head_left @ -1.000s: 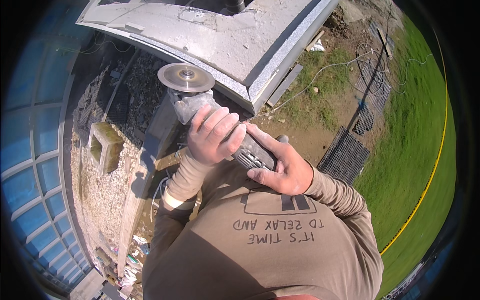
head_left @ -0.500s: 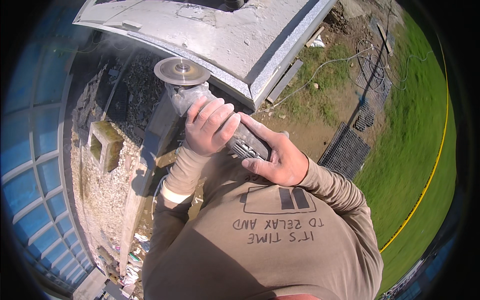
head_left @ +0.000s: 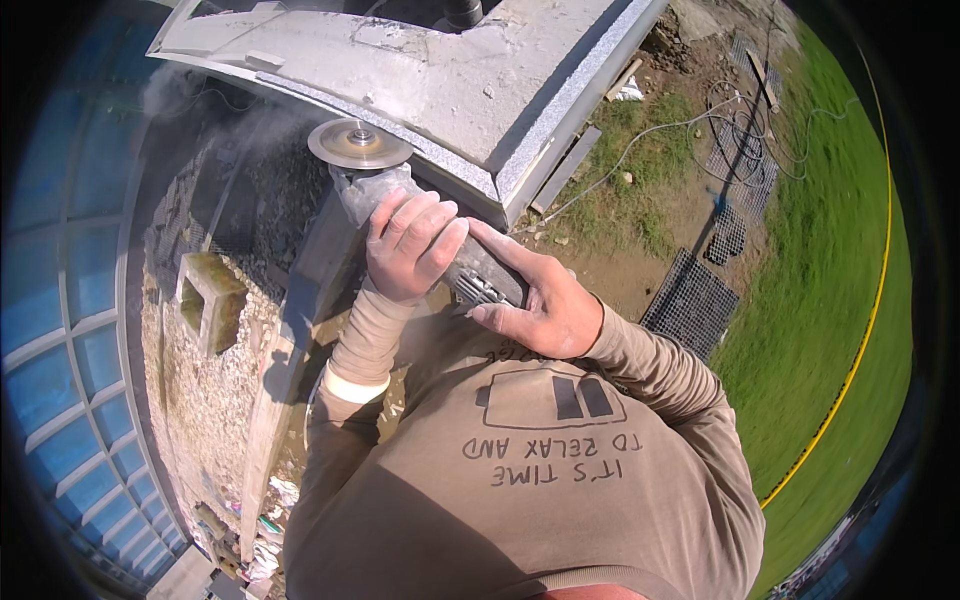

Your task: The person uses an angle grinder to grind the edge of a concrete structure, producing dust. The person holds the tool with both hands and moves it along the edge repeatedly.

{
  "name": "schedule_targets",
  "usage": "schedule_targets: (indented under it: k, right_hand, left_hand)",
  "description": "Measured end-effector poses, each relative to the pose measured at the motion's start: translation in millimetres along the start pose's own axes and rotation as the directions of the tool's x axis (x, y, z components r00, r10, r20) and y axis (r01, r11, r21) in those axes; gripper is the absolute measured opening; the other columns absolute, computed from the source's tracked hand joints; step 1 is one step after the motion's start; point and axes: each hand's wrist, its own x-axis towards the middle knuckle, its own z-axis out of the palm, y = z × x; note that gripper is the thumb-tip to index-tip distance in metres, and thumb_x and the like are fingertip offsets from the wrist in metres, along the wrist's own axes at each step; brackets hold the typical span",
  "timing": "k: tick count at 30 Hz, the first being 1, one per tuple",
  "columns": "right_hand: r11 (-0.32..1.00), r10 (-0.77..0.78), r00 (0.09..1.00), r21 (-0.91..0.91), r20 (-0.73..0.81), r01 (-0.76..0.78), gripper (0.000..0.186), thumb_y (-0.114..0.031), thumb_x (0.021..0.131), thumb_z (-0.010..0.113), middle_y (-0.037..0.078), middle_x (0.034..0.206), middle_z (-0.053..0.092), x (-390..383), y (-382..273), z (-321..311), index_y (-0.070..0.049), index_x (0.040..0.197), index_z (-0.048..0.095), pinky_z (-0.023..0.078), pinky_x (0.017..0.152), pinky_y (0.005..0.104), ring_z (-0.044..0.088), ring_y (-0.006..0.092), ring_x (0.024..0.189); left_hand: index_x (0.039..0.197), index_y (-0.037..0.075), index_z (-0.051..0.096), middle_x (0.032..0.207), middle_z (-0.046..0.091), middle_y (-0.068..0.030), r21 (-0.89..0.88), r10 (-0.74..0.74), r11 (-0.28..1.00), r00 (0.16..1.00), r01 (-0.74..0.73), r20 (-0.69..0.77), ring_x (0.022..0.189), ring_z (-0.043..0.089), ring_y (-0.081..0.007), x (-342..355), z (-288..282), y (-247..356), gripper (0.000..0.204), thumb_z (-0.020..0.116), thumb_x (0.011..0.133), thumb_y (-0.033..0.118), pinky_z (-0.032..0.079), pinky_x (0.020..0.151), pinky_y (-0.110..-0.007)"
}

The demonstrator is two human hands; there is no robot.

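Though under left hand [head_left: 403, 262], angle grinder [head_left: 486, 268] with disc [head_left: 358, 147] ahead of fingers [head_left: 412, 226].

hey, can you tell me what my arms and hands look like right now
Your left sleeve and right sleeve are long, tan-brown and wrinkled along the forearms; a cream band rings the left one partway up. Your left hand and right hand are ungloved and look dusty.
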Motion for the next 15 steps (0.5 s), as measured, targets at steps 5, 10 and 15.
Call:
schedule_targets:
  k: [5, 10, 15]
  right_hand:
    - [0.999, 0.025, 0.998, 0.033, 0.066, -0.027, 0.089, -0.01, 0.088, 0.071, 0.026, 0.142, 0.059, -29.1, -13.8, -8.2, 0.004, 0.163, 0.025, 0.043, 0.11, 0.0345, 0.059, 0.0251, 0.131]
    - [0.998, 0.011, 0.998, 0.059, 0.054, -0.014, 0.088, -0.009, 0.088, 0.071, 0.027, 0.147, 0.055, -41.2, -18.3, -7.5, 0.006, 0.162, 0.026, 0.039, 0.114, 0.035, 0.055, 0.0268, 0.136]
    - [0.999, -0.027, 0.999, 0.044, 0.039, 0.025, 0.087, -0.009, 0.087, 0.07, 0.027, 0.142, 0.058, -32.9, -15.3, -8.1, 0.005, 0.162, 0.027, 0.042, 0.111, 0.0344, 0.058, 0.0251, 0.132]
  left_hand:
    - [0.119, 0.02, 0.062, 0.117, 0.068, -0.0012, -0.004, -0.022, 1.0, 0.999, 0.022, 0.032, 0.114, 0.065, -0.0233, 5.1, -12.6, 34.4, 0.029, 0.069, 0.091, 0.021, 0.046, 0.107, -0.049]
    - [0.12, 0.022, 0.062, 0.117, 0.068, 0.0003, -0.012, -0.041, 0.999, 0.998, 0.042, 0.044, 0.114, 0.065, -0.0219, 8.7, -17.2, 48.5, 0.032, 0.07, 0.09, 0.02, 0.046, 0.108, -0.048]
    - [0.121, 0.021, 0.062, 0.117, 0.068, -0.0008, -0.006, -0.034, 0.999, 0.998, 0.034, 0.052, 0.114, 0.065, -0.0232, 7.2, -13.4, 39.1, 0.031, 0.069, 0.091, 0.021, 0.046, 0.108, -0.049]
